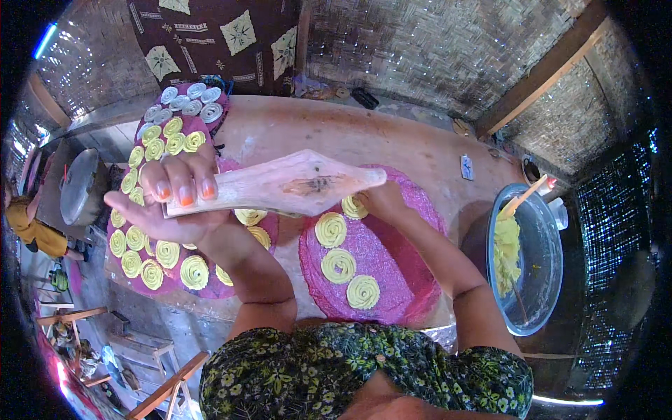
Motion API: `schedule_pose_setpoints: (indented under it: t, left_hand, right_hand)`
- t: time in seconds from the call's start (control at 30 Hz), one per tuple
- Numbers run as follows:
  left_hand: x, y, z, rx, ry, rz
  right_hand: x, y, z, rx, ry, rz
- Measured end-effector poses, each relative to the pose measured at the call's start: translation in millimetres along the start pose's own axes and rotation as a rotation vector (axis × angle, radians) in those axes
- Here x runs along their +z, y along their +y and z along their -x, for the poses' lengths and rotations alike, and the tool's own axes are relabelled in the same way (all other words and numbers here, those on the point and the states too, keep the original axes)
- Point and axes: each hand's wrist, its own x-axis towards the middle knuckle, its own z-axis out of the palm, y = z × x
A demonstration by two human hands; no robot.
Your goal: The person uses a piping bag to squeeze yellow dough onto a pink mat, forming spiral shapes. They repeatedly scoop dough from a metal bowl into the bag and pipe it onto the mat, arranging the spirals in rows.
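My left hand (178, 187) grips one end of a long pale wooden press (294, 187), fingers curled over its handle. The press is wide in the middle, tapers at both ends and has a dark worn patch. My right hand (383, 203) is just below the far end, its fingers bunched at the edge of a yellow dough swirl (355, 207) and partly hidden behind the wood. More swirls, including one yellow coil (363, 292), lie along the left side of a round pink mat (420, 245).
On the left, another pink mat holds several yellow coils (167, 253); beyond it, white coils (191, 107) lie on a mat. A clear basin (548, 280) with yellow dough (505, 255) stands right. A lidded pot (82, 187) and another person (36, 227) are far left.
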Motion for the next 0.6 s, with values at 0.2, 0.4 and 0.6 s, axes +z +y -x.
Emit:
schedule_pose_setpoints:
  t: [0.2,0.4,0.6]
  left_hand:
    - [-17,-26,-11,-0.254,0.025,0.282]
    - [-22,-125,-16,-0.564,0.158,0.558]
    - [-74,-221,78,-0.655,0.531,0.616]
  right_hand:
    - [-91,-2,22,0.033,-0.335,-1.201]
    - [-144,-26,69,0.285,-0.881,-1.548]
    - [-135,-10,101,0.663,-0.697,-1.289]
